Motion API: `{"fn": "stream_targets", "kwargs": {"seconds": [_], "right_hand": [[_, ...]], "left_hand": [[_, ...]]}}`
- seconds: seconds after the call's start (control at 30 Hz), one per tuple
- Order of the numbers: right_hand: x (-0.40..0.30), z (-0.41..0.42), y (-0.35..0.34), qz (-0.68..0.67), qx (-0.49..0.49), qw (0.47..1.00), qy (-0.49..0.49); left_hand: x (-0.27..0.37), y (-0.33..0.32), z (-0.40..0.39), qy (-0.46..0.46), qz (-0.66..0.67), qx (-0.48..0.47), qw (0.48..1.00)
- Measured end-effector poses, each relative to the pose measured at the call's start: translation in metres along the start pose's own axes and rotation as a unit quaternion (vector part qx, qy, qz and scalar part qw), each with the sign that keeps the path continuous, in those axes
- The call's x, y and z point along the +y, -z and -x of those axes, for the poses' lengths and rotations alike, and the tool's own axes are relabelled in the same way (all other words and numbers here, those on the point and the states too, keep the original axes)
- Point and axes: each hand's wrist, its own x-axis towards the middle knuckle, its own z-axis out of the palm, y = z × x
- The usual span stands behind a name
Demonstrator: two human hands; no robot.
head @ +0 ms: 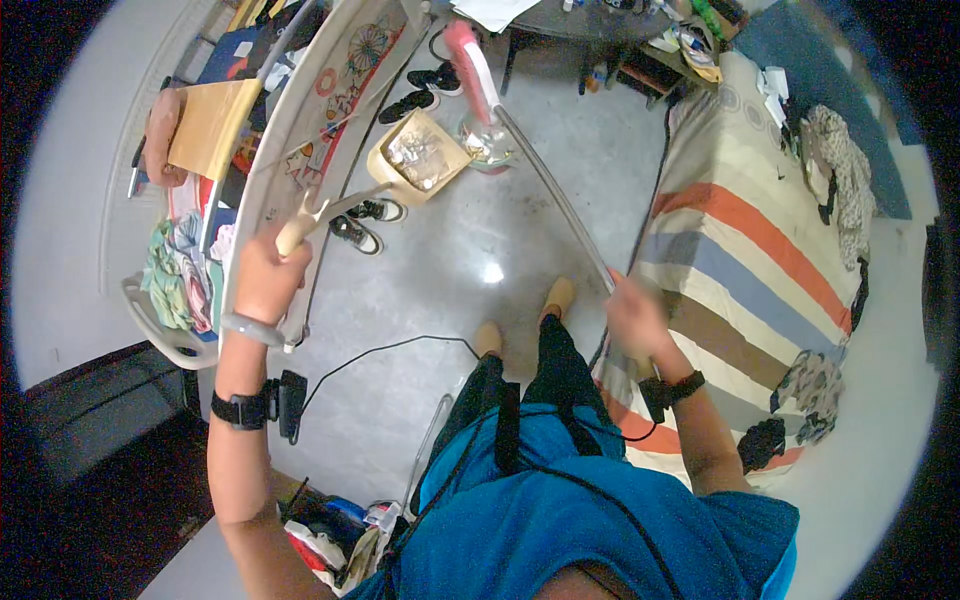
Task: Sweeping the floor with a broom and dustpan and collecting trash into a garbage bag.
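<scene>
My left hand (270,279) is closed around the pale grip of a long handle (345,202). This handle runs down to a cream plastic dustpan (411,193), which has clear, crumpled-looking litter in it. In my right hand (636,315), blurred by motion, is the metal pole (555,191) of a broom. The pole slants up and away to the left. At its far end the white and pink broom head (474,71) appears beside two dark shoes. Partly behind the broom, a clear round container or bag (484,142) with mixed contents sits next to the dustpan.
Black-and-white sneakers (371,223) lie on the grey floor at left. A cartoon-printed fabric bed rail (341,90) borders the left side. To the right stands a bed with a striped cover (735,277). Beyond is a dark table (551,19). A black cable (375,347) crosses near my legs.
</scene>
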Motion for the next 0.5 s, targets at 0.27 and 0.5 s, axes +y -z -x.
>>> {"fn": "stream_targets", "kwargs": {"seconds": [0.27, 0.5], "right_hand": [[0.030, -0.053, -0.005, 0.045, 0.016, 0.999, -0.010], [0.086, -0.167, -0.046, 0.061, -0.027, 0.998, 0.009]], "left_hand": [[0.004, 0.016, 0.032, 0.018, 0.053, 0.014, 0.998], [0.021, 0.025, 0.053, 0.033, 0.049, 0.027, 0.998]]}}
